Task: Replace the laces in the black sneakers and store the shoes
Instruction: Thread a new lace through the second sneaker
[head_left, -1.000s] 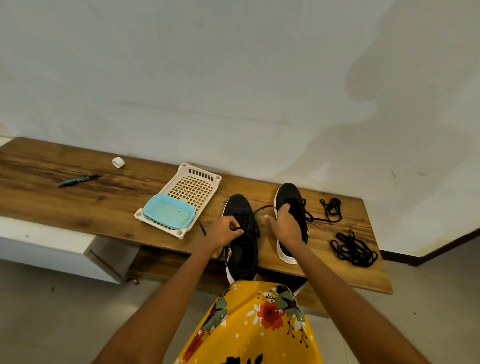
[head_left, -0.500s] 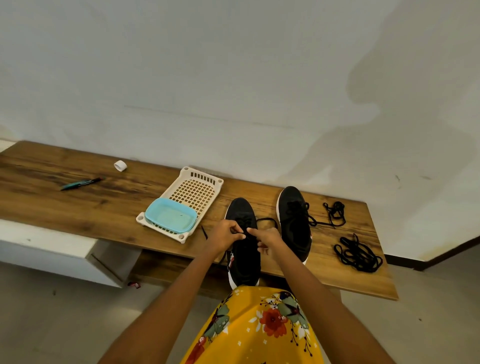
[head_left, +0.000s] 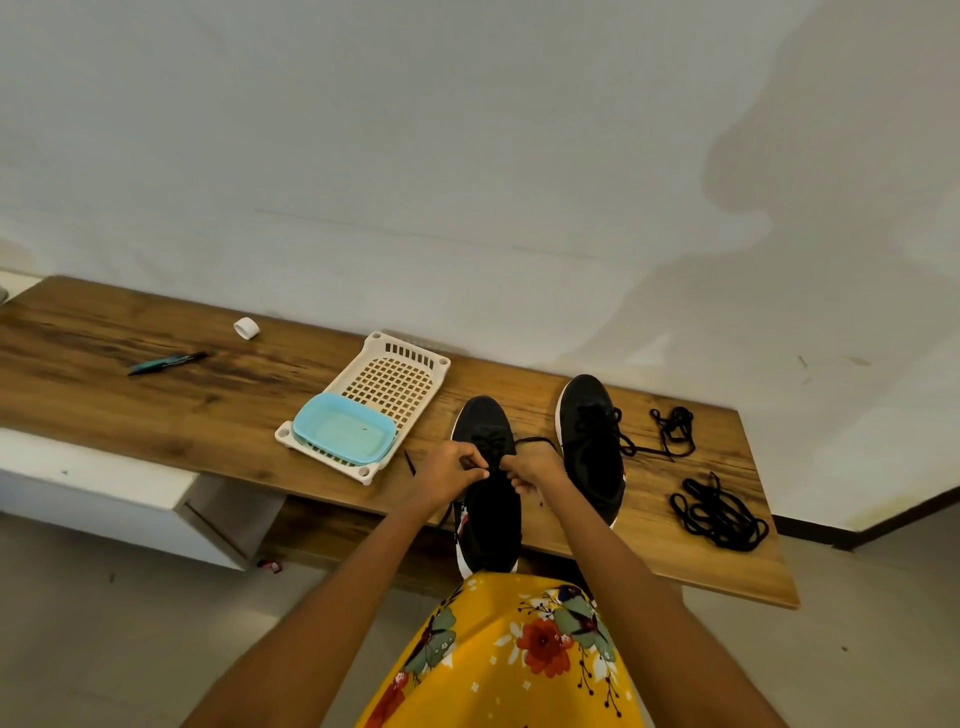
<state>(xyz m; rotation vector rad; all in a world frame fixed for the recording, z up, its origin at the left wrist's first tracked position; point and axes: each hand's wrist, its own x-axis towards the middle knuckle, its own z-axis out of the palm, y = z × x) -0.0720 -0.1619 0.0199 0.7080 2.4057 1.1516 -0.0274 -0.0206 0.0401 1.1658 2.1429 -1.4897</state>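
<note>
— Two black sneakers sit on the wooden desk (head_left: 156, 405), toes toward the wall. What else is up there?

— Left of the shoes, a white perforated basket (head_left: 400, 379) holds a pale blue tub (head_left: 343, 434) at its near end. Farther left lie a teal pen (head_left: 166, 361) and a small white ring (head_left: 246, 328). A short dark lace tip (head_left: 410, 462) lies between basket and shoes.

— And on the right?

— Two loose bundles of black lace: a small tangle (head_left: 675, 426) near the wall and a bigger coil (head_left: 719, 517) near the front edge, both apart from the shoes.

— Anything blocking the view?

— Both hands cover the middle of the left sneaker (head_left: 485, 514), so its upper eyelets are hidden. Its heel hangs over the desk's front edge, above a yellow floral garment (head_left: 519, 649).

— What are the hands doing?

— The left hand (head_left: 449, 475) pinches a lace over the tongue; its grip is clenched on it. The right hand (head_left: 535, 470) is clenched on the lace too, a loop (head_left: 535, 441) arcing out beside it.

— The right sneaker (head_left: 592, 447)?

— Untouched, laced loosely, its lace ends trailing toward the small tangle.
</note>
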